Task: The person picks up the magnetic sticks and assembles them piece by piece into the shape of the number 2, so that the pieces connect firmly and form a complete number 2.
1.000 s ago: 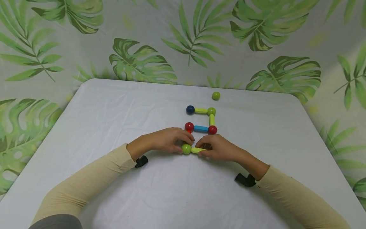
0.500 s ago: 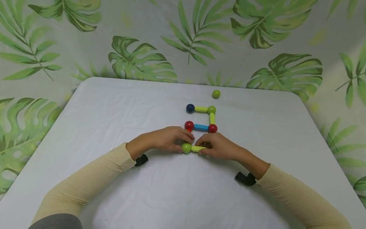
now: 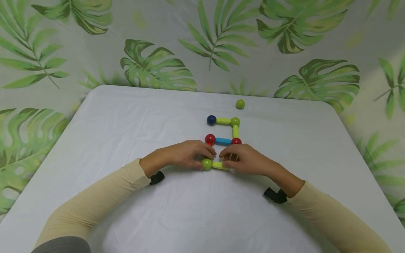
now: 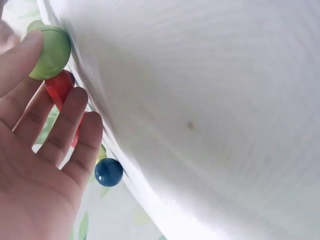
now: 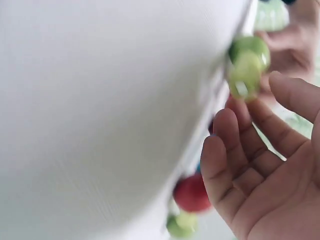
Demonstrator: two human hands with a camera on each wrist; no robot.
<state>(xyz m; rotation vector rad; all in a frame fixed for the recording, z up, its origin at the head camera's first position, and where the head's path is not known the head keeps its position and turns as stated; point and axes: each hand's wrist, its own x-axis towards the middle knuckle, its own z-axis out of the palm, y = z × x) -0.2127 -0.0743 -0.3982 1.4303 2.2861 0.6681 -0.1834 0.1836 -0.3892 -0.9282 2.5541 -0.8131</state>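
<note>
My left hand [image 3: 190, 154] holds a green ball [image 3: 207, 164] at the near end of a chain of balls and sticks, its thumb on the ball in the left wrist view. A yellow-green stick [image 3: 218, 165] points right from that ball. Around its free end my right hand [image 3: 250, 160] hovers with fingers loosely bent; the right wrist view shows thumb and fingers apart from the stick. A red stick [image 4: 60, 89] leads from the green ball to a red ball [image 3: 210, 138], mostly behind the left fingers. A blue stick [image 3: 223, 141] joins it to a second red ball [image 3: 236, 141].
Farther back, the chain continues through a yellow-green stick [image 3: 235, 131], a green ball [image 3: 235, 121] and another stick [image 3: 223, 121] to a navy ball [image 3: 211, 120]. One loose green ball [image 3: 240, 104] lies near the far edge of the white table [image 3: 142, 112]. Leaf-patterned cloth hangs behind.
My right hand has eased its pinch on the yellow-green stick and shifted slightly right, its fingers spreading. The left hand stays at the green ball.
</note>
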